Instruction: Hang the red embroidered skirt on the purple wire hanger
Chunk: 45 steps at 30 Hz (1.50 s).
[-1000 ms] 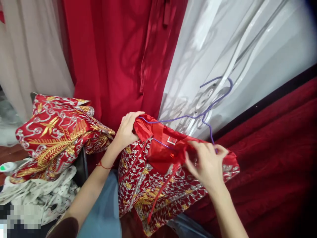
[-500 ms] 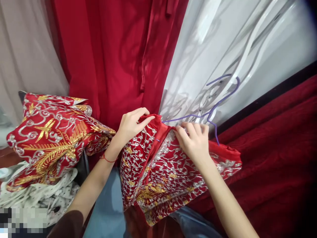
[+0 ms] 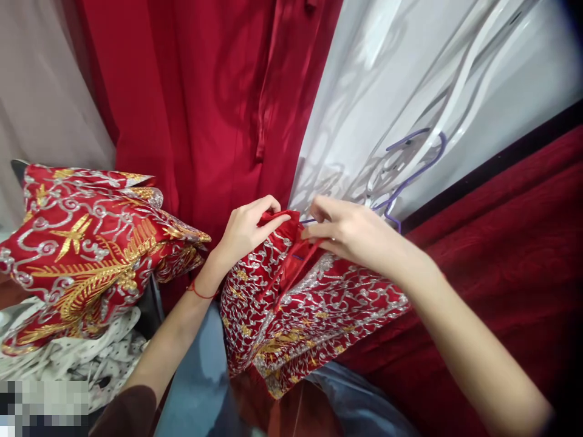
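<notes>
Left hand [image 3: 248,227], right hand [image 3: 348,229] at garment [image 3: 314,318] edge — narrow gap between

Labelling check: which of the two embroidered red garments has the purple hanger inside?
The middle garment, with the left hand and right hand at its top edge; the purple hanger shows in its opening. The other garment, leftward, shows none.

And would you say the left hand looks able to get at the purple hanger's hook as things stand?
Probably not easily: the left hand is pinching the embroidered garment at its top, and the right hand sits between it and the purple hook.
</notes>
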Available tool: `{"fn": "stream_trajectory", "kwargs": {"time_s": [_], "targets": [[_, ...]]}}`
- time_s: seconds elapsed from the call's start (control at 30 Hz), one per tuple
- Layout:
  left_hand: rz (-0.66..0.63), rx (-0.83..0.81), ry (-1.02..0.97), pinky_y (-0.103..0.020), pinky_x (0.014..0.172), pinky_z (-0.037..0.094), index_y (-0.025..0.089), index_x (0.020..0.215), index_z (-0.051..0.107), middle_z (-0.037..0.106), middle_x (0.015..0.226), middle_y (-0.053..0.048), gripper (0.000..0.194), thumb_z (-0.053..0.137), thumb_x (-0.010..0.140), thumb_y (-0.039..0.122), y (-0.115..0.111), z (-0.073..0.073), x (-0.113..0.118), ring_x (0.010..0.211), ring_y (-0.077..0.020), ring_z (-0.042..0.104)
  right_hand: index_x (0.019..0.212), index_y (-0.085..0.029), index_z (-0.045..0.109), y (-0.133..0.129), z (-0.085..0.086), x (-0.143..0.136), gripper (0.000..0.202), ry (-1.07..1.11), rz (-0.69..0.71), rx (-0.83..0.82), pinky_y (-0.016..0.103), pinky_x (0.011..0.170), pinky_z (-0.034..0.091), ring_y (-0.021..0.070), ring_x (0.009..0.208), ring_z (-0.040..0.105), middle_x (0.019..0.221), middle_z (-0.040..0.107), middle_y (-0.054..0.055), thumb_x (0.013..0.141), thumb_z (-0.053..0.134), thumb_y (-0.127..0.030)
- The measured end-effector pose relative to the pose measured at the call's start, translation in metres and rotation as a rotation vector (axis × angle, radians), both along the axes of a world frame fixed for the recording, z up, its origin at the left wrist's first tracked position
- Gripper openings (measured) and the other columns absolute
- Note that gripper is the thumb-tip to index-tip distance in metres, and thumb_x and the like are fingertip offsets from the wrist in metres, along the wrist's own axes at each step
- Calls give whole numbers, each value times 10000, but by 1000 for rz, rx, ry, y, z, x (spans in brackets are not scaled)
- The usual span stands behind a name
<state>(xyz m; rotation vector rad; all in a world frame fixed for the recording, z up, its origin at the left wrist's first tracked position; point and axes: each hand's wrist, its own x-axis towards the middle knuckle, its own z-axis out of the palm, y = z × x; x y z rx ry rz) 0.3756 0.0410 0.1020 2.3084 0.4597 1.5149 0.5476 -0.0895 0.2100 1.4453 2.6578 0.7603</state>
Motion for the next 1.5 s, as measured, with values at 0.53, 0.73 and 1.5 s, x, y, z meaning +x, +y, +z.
{"fn": "stream_trajectory", "kwargs": {"time_s": [0.53,0.73,1.5], "targets": [[10,-46,-2,-228,665,442,215,900,590,672,818,24,163,596,929,375,-4,-5,-3,695,-122,616,826,-186,540,9,10,-18,72,229,70,-454,266,648,357,119,665,496,813,583,11,895,546,-203],[101,-71,-6,-237,645,438,221,916,586,689,826,12,143,586,938,363,-11,-9,2,683,-134,628,845,-212,579,18,20,-26,91,93,-75,-538,275,603,340,111,564,462,664,568,-34,829,582,-122],[97,-86,-12,-233,657,462,213,907,594,679,802,8,110,586,910,322,-10,-12,-2,686,-132,629,946,-132,567,86,25,-10,204,818,-156,-9,428,865,534,194,894,644,850,601,13,835,712,-224]]}}
